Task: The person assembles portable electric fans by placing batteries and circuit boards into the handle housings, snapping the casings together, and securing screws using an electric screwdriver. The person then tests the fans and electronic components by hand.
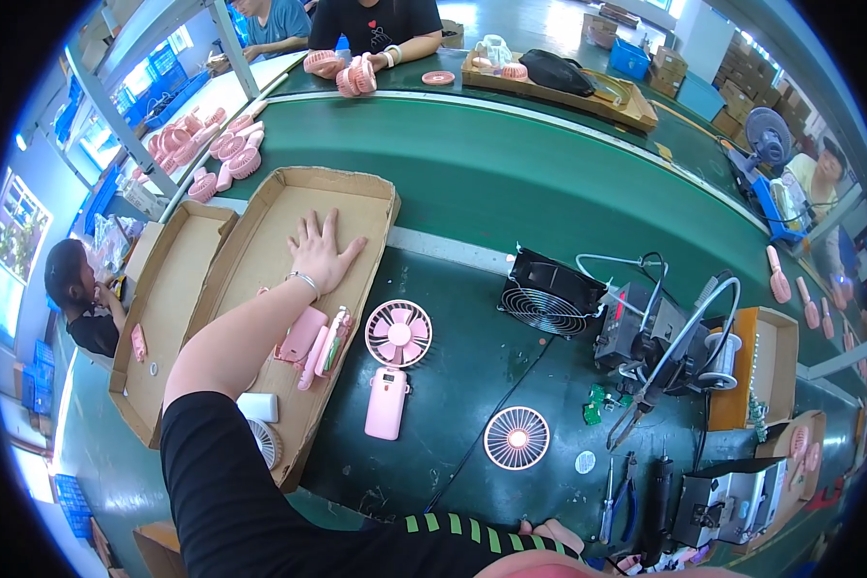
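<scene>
My left hand (320,256) lies flat with fingers spread on the bare cardboard of an open tray (260,226); it holds nothing. Beneath and beside that forearm, pink fan parts (308,347), a white piece (259,407) and a round grille (265,441) sit in the tray. My right hand (555,533) shows only partly at the near table edge, its fingers mostly hidden. On the green table between the hands lies a pink handheld fan (399,334) with bare blades and a pink handle (386,405). A separate round fan grille (517,438) lies to its right.
A black cooling fan (549,294), soldering station (636,328), green circuit boards (595,403), pliers (628,496) and a screwdriver (608,501) stand or lie at right. A second tray (169,289) adjoins at left. Beyond the green conveyor (472,164), a person holds pink fans (355,77).
</scene>
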Available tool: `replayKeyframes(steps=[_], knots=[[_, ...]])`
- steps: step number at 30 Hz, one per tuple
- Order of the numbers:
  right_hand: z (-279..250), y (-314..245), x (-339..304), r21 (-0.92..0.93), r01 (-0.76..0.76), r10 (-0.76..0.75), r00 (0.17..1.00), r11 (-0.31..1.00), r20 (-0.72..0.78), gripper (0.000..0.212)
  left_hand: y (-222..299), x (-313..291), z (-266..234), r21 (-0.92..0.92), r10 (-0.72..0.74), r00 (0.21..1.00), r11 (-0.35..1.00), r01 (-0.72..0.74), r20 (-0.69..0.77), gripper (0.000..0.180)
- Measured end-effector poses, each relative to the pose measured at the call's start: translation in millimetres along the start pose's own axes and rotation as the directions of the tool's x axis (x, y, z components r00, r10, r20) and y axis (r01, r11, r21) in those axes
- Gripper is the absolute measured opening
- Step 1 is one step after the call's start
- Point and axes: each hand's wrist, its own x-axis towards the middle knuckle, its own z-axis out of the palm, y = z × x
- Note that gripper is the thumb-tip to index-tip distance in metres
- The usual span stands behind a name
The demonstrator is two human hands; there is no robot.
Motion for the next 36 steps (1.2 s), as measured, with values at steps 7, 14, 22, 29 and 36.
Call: replayKeyframes(steps=[7,14,22,29,36], knots=[[6.9,6.0,-9.4,0.124,-0.051,0.056,0.998,0.991,-0.042,0.043,-2.7,0.1,0.9,-0.002,-0.007,1.000,1.000,0.007,-0.004,0.088],[28.7,31.0,-38.9,0.097,0.019,-0.030,0.992,0.995,0.120,0.026,-5.6,-1.4,0.3,-0.006,-0.014,1.000,1.000,0.014,-0.005,0.087],[43.5,63.6,-78.7,0.085,0.068,-0.090,0.952,0.994,0.293,0.018,-5.1,-1.3,1.0,-0.012,-0.011,1.000,1.000,0.011,-0.010,0.088],[61.2,81.9,-100.6,0.046,0.258,-0.262,0.945,0.965,0.196,0.019,-1.7,2.8,2.0,-0.004,0.005,1.000,1.000,-0.005,-0.018,0.088],[43.8,61.9,-86.8,0.223,-0.065,0.000,0.959,0.973,0.283,0.021,-2.7,0.9,4.9,0.003,-0.003,1.000,1.000,0.003,-0.015,0.088]])
